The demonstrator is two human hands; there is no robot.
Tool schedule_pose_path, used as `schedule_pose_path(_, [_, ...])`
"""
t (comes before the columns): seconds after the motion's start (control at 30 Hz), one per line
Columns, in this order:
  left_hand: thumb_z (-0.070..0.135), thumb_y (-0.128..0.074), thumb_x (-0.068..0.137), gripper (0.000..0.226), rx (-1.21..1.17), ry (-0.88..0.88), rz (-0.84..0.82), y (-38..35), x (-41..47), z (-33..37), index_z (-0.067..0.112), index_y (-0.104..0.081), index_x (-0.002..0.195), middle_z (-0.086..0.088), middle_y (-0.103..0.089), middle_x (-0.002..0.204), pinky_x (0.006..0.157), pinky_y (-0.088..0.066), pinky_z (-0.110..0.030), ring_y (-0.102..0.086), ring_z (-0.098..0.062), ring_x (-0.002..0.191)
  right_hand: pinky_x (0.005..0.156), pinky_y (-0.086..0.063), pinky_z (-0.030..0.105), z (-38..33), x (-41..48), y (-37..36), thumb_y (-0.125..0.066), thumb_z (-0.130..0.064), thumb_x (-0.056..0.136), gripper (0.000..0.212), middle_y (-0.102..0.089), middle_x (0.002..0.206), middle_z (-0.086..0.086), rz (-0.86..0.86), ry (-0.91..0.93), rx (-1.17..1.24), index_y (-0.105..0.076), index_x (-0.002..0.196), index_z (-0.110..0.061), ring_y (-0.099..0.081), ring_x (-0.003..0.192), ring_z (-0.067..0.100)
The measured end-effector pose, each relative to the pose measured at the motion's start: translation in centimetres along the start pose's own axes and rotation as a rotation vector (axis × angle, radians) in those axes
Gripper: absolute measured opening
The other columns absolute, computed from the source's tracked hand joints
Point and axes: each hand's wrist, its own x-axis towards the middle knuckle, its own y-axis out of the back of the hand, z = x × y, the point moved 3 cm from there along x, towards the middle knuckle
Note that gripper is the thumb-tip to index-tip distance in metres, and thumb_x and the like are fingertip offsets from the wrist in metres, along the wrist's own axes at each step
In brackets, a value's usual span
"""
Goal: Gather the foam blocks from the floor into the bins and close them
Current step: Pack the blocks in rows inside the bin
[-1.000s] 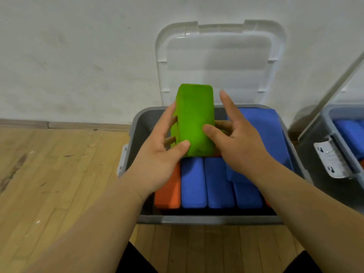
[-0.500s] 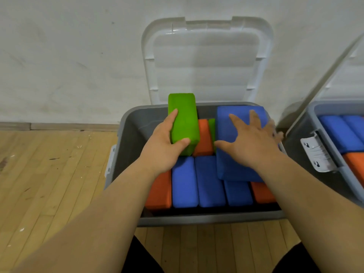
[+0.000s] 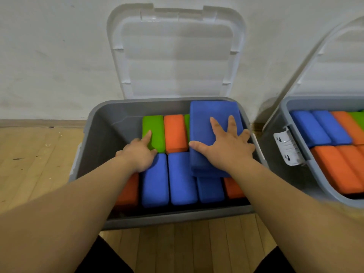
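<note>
We seat the green block (image 3: 153, 133) with our open left hand (image 3: 137, 154); our flat right hand (image 3: 226, 148) presses the blue block (image 3: 208, 113) at three o'clock, which likely needs lifting next.

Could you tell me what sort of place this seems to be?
Probably an exercise studio or playroom: a wooden plank floor, a bare white wall, and grey storage bins packed with coloured foam blocks.

We note the second bin (image 3: 295, 107) cut off by the right edge, a second green block (image 3: 186, 125) mostly hidden behind the flat blue block (image 3: 212, 115), and the near-left orange block (image 3: 128, 192) partly covered by the left forearm (image 3: 78, 203).
</note>
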Motion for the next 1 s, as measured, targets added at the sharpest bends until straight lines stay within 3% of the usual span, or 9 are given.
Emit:
schedule_pose_path(0.13, [0.056,-0.065,0.093,0.091,-0.055,-0.131,0.047,0.0,-3.3,3.0,0.038,-0.011,0.164,-0.013,-0.004,0.17,0.125,-0.02,-0.044,-0.017,-0.039,0.154,0.113,-0.022,0.069,0.3,0.1,-0.2,-0.037,-0.102,0.068,0.11,0.02,0.169,-0.004,0.022,0.013,0.029,0.002,0.158,-0.052,0.0,0.151,0.051])
schedule_pose_path(0.3, [0.062,-0.08,0.065,0.12,-0.121,-0.368,-0.147,-2.3,-7.5,6.7,0.035,-0.016,0.163,-0.006,-0.022,0.167,0.125,-0.021,-0.039,-0.023,-0.025,0.153,0.116,-0.019,0.066,0.3,-0.2,0.6,-0.049,-0.09,0.077,0.101,0.017,0.17,-0.008,-0.051,0.05,0.116,-0.004,0.159,-0.051,0.003,0.153,0.049])
schedule_pose_path(0.4, [0.036,-0.09,0.071,0.111,-0.347,-0.401,-0.14,-2.5,-8.0,5.6,0.044,-0.019,0.157,0.0,-0.035,0.162,0.12,-0.027,-0.026,-0.033,-0.016,0.148,0.121,-0.018,0.059,0.8,-0.9,2.1,-0.067,-0.059,0.084,0.101,0.015,0.171,-0.01,-0.193,0.156,0.247,0.002,0.158,-0.055,0.008,0.155,0.042])
schedule_pose_path(0.47, [0.011,-0.086,0.081,0.105,-0.553,-0.454,-0.134,-1.2,-8.3,4.8,0.042,-0.024,0.159,0.012,-0.042,0.158,0.108,-0.036,-0.012,-0.041,-0.004,0.143,0.115,-0.03,0.043,1.0,-1.9,3.0,-0.078,-0.042,0.079,0.115,0.016,0.171,-0.009,-0.277,0.267,0.294,0.006,0.157,-0.057,-0.001,0.158,0.029])
schedule_pose_path(0.53, [0.007,-0.083,0.08,0.104,-0.73,-0.501,-0.107,1.0,-8.9,4.2,0.051,-0.028,0.157,0.022,-0.05,0.151,0.11,-0.046,-0.025,-0.052,-0.003,0.133,0.105,-0.037,0.03,0.7,-3.0,3.0,-0.086,-0.031,0.074,0.127,0.014,0.171,-0.006,-0.297,0.373,0.332,0.007,0.156,-0.059,-0.01,0.157,0.015])
schedule_pose_path(0.63, [0.017,-0.08,0.077,0.094,-0.873,-0.582,0.023,4.2,-10.5,3.9,0.057,-0.037,0.15,0.022,-0.053,0.148,0.11,-0.049,-0.047,-0.058,-0.014,0.132,0.111,-0.045,0.038,-0.9,-3.9,2.6,-0.092,-0.032,0.066,0.129,-0.017,0.169,-0.01,-0.288,0.472,0.567,-0.002,0.15,-0.069,-0.029,0.153,0.016])
schedule_pose_path(0.7, [0.022,-0.08,0.076,0.092,-0.985,-0.603,0.137,6.2,-11.5,3.5,0.06,-0.035,0.146,0.017,-0.053,0.15,0.107,-0.051,-0.049,-0.062,-0.016,0.127,0.109,-0.051,0.04,-2.5,-4.1,2.6,-0.091,-0.028,0.072,0.117,-0.035,0.162,-0.012,-0.276,0.545,0.807,-0.013,0.146,-0.074,-0.048,0.141,0.011])
schedule_pose_path(0.83, [0.035,-0.08,0.074,0.092,-1.019,-0.615,0.307,8.8,-12.2,2.0,0.071,-0.026,0.141,0.02,-0.047,0.153,0.105,-0.052,-0.048,-0.061,-0.018,0.128,0.095,-0.058,0.039,-6.5,-4.7,2.8,-0.061,0.006,0.097,0.089,-0.057,0.148,-0.003,-0.278,0.639,1.222,-0.027,0.156,-0.051,-0.065,0.123,0.015])
schedule_pose_path(1.0, [0.025,-0.069,0.085,0.084,-0.908,-0.569,0.415,9.8,-11.9,-0.6,0.062,-0.031,0.15,0.021,-0.044,0.155,0.108,-0.05,-0.048,-0.057,-0.016,0.132,0.087,-0.062,0.038,-10.7,-5.1,2.7,-0.057,-0.001,0.101,0.082,-0.071,0.128,0.002,-0.203,0.602,1.253,-0.022,0.157,-0.05,-0.072,0.11,0.021])
